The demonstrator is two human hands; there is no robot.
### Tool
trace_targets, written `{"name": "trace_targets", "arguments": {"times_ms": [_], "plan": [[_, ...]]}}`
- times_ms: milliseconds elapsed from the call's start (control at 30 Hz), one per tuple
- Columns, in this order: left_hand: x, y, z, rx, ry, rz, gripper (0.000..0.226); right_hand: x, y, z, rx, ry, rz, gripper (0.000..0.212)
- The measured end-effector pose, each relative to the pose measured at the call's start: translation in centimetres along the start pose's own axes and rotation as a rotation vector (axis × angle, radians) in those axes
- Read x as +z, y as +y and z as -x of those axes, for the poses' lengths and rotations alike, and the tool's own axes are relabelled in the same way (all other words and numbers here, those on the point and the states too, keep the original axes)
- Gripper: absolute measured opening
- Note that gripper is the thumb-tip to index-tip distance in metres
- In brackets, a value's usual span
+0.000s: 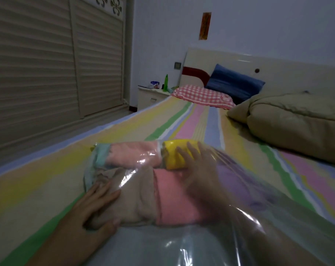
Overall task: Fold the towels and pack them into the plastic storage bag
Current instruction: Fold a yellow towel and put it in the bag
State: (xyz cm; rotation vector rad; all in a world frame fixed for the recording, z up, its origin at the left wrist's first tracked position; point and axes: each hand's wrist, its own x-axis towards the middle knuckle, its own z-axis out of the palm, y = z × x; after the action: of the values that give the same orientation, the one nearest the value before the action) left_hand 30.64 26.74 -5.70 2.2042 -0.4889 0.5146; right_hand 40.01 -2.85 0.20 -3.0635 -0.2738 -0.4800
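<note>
A clear plastic storage bag [182,246] lies on the striped bed in front of me, with several folded towels inside. A yellow towel [172,156] and a pink one [134,154] lie at the far end; a beige towel [132,196] and a second pink towel [174,196] lie nearer. My left hand [97,206] rests flat on the outside of the bag at the beige towel, thumb spread. My right hand [197,164] is inside the bag, blurred behind the plastic, with straight fingers touching the yellow towel.
The bed sheet [38,179] is striped in pastel colours. A bulky beige quilt [297,123] lies at the right, with a checked pillow [201,95] and a blue pillow [233,83] at the headboard. A nightstand [151,93] and a slatted wardrobe [47,64] stand at the left.
</note>
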Motion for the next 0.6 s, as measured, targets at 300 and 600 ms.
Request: {"name": "trace_targets", "arguments": {"times_ms": [300,600], "plan": [[0.9,-1.5,0.1,0.074,0.018,-0.071,0.070,4.4,-2.7,-4.7,-0.008,-0.028,0.193,0.050],[1.1,-0.3,0.2,-0.002,-0.011,-0.195,0.059,1.4,-3.0,7.3,0.078,-0.090,-0.216,0.071]]}}
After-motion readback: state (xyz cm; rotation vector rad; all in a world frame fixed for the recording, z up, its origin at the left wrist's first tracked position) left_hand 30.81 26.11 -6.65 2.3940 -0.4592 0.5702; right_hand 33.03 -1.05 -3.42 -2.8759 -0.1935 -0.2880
